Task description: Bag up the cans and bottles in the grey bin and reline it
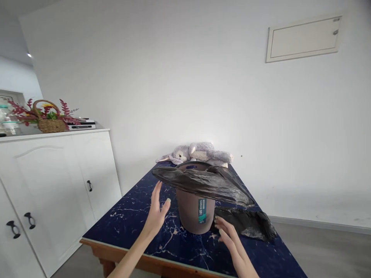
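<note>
The bin (194, 211) stands mid-worktop (130, 227), with the black bag (208, 183) draped over its rim and trailing toward the right edge. The left hand (158, 214) and right hand (228, 237) flank it, each grip spread and empty; the right hand is nearer the bag.

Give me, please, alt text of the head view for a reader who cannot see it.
The left hand and right hand, both open, flank a grey garbage bin on a blue marbled table, a black bin bag draped across its rim. A second black bag lies beside the right hand; a grey plush toy lies behind, a white cabinet at left.
</note>
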`<state>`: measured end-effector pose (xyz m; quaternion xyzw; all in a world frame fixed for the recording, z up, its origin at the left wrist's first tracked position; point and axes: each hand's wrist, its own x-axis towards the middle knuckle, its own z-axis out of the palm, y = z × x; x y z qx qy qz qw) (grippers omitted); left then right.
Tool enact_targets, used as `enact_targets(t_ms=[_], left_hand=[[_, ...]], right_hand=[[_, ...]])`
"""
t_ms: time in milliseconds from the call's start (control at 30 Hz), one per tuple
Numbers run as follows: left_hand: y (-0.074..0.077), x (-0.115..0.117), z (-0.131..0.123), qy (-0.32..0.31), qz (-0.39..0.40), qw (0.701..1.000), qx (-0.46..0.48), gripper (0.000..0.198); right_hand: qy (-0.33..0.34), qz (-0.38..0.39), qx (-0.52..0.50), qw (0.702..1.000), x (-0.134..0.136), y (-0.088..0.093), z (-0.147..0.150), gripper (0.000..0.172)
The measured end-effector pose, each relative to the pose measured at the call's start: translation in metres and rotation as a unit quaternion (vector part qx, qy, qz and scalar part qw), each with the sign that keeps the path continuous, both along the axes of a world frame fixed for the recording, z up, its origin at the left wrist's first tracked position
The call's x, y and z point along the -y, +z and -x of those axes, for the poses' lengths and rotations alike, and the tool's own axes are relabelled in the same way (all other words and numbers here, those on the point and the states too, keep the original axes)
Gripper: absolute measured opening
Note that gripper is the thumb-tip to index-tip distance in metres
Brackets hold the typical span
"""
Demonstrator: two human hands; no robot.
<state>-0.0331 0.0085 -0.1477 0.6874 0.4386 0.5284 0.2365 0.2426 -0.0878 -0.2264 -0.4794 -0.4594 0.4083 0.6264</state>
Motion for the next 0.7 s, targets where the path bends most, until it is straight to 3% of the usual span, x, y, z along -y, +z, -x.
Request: enact_targets(t_ms=[33, 100, 167, 233, 367, 467, 567, 700], left_hand=[[0.000, -0.008, -0.003, -0.016, 0.016, 1.000, -0.017, 0.091], [0.012, -0.021, -0.011, -0.034, 0.029, 0.999, -0.015, 0.092], [0.036, -0.031, -0.022, -0.035, 0.049, 0.998, 0.002, 0.085], [0.061, -0.037, -0.033, -0.021, 0.054, 0.998, 0.006, 0.074], [0.095, -0.040, -0.047, 0.012, 0.023, 1.000, -0.007, 0.057], [0.112, -0.040, -0.052, 0.009, 0.023, 0.999, 0.031, 0.054], [0.131, -0.038, -0.061, -0.079, 0.014, 0.983, 0.166, 0.045], [0.155, -0.034, -0.078, -0.203, 0.055, 0.916, 0.342, 0.024]], right_hand=[[-0.015, 0.007, 0.000, 1.000, -0.005, 0.005, 0.003, 0.051], [-0.021, 0.012, -0.016, 1.000, -0.016, 0.027, 0.000, 0.057], [0.018, 0.017, -0.026, 0.999, -0.030, 0.058, -0.010, 0.061], [-0.005, -0.015, -0.062, 0.998, -0.046, 0.090, -0.020, 0.060], [-0.042, -0.067, -0.131, 0.988, -0.077, 0.138, -0.031, 0.044], [-0.005, -0.127, -0.196, 0.972, -0.094, 0.164, -0.034, 0.029], [0.060, -0.174, -0.218, 0.959, -0.107, 0.188, -0.035, 0.024], [0.080, -0.205, -0.186, 0.958, -0.120, 0.211, -0.028, 0.038]])
